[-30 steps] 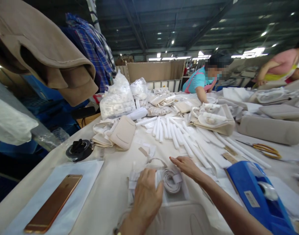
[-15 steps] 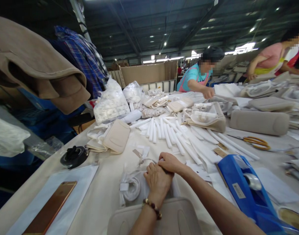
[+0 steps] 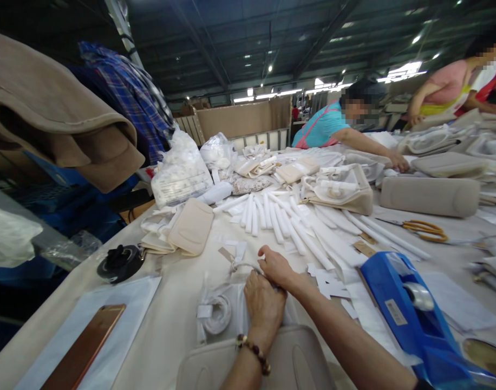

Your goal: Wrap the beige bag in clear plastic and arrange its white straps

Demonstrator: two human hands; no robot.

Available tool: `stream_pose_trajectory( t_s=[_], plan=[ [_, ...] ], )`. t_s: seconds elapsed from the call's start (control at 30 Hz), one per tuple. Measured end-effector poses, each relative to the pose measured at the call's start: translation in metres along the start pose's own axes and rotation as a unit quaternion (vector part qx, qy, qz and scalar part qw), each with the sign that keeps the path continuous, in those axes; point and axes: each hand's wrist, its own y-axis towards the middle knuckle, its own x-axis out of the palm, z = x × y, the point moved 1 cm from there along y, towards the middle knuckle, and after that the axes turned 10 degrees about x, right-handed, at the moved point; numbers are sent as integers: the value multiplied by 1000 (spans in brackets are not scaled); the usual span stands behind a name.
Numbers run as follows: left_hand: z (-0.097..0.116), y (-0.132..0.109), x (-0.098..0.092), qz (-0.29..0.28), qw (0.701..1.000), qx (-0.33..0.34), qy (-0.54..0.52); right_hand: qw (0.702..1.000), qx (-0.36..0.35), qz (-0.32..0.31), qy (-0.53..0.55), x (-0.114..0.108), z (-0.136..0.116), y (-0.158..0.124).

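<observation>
Head view: hands (image 3: 268,287) seemingly clasped together

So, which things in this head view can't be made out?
- What the left hand and right hand grip: hidden by the hands themselves.
- Phone: cut off by the bottom edge.
- Tape dispenser: label too small to read.
- Co-workers' faces: blurred.

Cream-covered table (image 3: 178,319): phone (image 3: 83,355) on white sheet, blue tape dispenser (image 3: 410,314), white tubes (image 3: 272,214), scissors (image 3: 424,230).
</observation>
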Motion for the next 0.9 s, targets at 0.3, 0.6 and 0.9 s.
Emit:
stream_pose_trajectory(
  t_s=[0.3,0.6,0.9],
  plan=[
    [0,-4,6,-6,1000,16,2,999,30,19,16,13,7,17],
    [-27,-19,-41,-27,996,89,-16,993,-25,96,61,-7,21,-17],
    [-250,-186,-97,221,896,282,263,967,-37,191,167,58,123,-162]
  ],
)
